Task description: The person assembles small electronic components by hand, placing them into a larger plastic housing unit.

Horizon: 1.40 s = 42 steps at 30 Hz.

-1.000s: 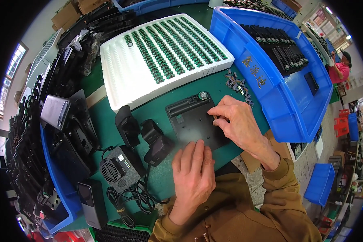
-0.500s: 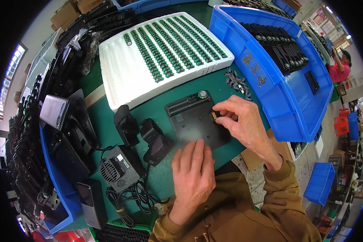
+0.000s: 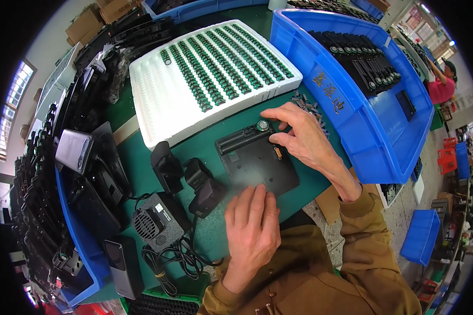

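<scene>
A flat black plastic panel (image 3: pixel 255 165) lies on the green mat before me. My left hand (image 3: pixel 252 231) rests with fingers stretched flat at the panel's near edge. At its far right corner sits a round silver-topped part (image 3: pixel 263 125). My right hand (image 3: pixel 307 139) is over that corner, thumb and index finger apart on either side of the round part; whether they touch it I cannot tell. A small copper-coloured piece (image 3: pixel 278 153) sits at the panel's right edge. A long black raised bar (image 3: pixel 242 140) runs along the far side.
Beyond the panel stands a white foam tray (image 3: pixel 157 118) with rows of green-and-black parts. A blue bin (image 3: pixel 347 121) of black assemblies is on the right, near scattered small pieces (image 3: pixel 307 105). Black adapters (image 3: pixel 160 218), cables and a grey power bank (image 3: pixel 123 268) lie left.
My right hand has let go of the small copper-coloured piece at the panel's right edge and moved away toward the far corner, its fingers spreading. My left hand stays nearly still.
</scene>
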### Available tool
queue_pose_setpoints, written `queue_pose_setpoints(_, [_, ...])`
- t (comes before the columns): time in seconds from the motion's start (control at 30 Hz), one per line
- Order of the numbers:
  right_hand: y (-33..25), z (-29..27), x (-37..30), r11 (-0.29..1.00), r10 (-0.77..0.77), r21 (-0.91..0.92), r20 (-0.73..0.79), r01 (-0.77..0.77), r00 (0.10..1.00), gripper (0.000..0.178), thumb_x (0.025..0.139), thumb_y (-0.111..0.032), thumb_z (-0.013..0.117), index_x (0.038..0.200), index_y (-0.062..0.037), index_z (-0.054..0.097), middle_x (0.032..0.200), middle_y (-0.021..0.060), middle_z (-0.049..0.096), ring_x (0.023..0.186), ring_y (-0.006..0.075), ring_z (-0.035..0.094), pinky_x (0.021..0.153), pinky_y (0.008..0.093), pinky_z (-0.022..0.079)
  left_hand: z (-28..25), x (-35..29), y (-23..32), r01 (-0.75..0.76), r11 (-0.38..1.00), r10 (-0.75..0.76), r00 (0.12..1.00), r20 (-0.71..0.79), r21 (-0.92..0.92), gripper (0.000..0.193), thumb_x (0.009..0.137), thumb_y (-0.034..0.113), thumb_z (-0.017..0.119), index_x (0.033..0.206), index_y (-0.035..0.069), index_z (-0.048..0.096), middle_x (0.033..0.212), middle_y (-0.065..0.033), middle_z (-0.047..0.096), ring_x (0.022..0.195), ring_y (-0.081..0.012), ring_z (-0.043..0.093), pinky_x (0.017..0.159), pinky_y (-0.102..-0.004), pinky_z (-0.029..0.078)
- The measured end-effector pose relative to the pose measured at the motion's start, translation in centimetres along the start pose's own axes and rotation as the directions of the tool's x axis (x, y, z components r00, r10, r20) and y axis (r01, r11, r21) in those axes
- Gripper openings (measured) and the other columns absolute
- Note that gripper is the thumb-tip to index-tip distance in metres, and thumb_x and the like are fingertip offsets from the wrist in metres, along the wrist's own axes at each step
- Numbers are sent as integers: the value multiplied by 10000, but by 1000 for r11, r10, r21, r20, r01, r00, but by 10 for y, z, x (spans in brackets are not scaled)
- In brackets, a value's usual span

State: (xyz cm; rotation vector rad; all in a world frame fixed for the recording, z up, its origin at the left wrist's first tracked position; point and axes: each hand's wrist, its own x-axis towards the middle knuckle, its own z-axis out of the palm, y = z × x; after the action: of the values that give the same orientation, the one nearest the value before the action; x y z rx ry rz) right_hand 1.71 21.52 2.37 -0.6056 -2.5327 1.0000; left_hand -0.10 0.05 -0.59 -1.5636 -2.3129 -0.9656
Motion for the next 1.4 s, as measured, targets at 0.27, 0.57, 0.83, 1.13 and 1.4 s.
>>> queue_pose_setpoints(0.27, [8, 3, 10, 986, -156, -50, 60, 159, 986, 350, 758, 9, 692, 1107, 3, 659, 996, 129, 606, 829, 269, 608, 735, 362, 493, 0, -2, 1, 5, 1000, -5, 1000, -10, -14, 372, 739, 32, 724, 1105, -15, 678, 1256, -158, 607, 1167, -348, 559, 962, -492, 453])
queue_pose_setpoints(0.57, [6, -3, 1, 966, -236, -112, -22, 233, 971, 287, 775, 17, 681, 1049, 18, 593, 925, 146, 578, 842, 329, 605, 748, 408, 485, -7, -2, -4, -31, 997, 26, 997, -75, -65, 475, 754, 15, 710, 1223, -5, 638, 1336, -182, 561, 1196, -383, 543, 975, -483, 447])
queue_pose_setpoints(0.83, [-17, -43, -31, 947, -214, -276, -171, 162, 962, 317, 781, -6, 693, 1071, -3, 567, 1007, 183, 566, 916, 395, 598, 792, 454, 494, -12, -8, 0, -53, 974, -6, 966, -260, -220, 696, 1027, 507, 430, 1309, -126, 497, 1381, -336, 465, 1231, -487, 476, 1003, -551, 411])
queue_pose_setpoints(1.13, [-54, -141, -55, 890, -218, -451, -298, 64, 929, 282, 758, -62, 705, 953, 31, 523, 919, 216, 557, 878, 387, 593, 764, 469, 504, -10, -14, -1, -66, 977, 7, 960, -279, -203, 716, 1036, 519, 354, 1406, -90, 424, 1395, -338, 457, 1208, -490, 498, 995, -552, 413])
queue_pose_setpoints(1.4, [17, -241, -16, 771, -198, -605, -526, -200, 827, 280, 809, -194, 635, 918, 46, 540, 843, 263, 610, 777, 440, 614, 714, 529, 491, -13, -14, 4, -29, 978, -20, 972, -233, -205, 734, 1029, 568, 362, 1420, -48, 446, 1403, -275, 471, 1253, -423, 498, 1035, -496, 413])
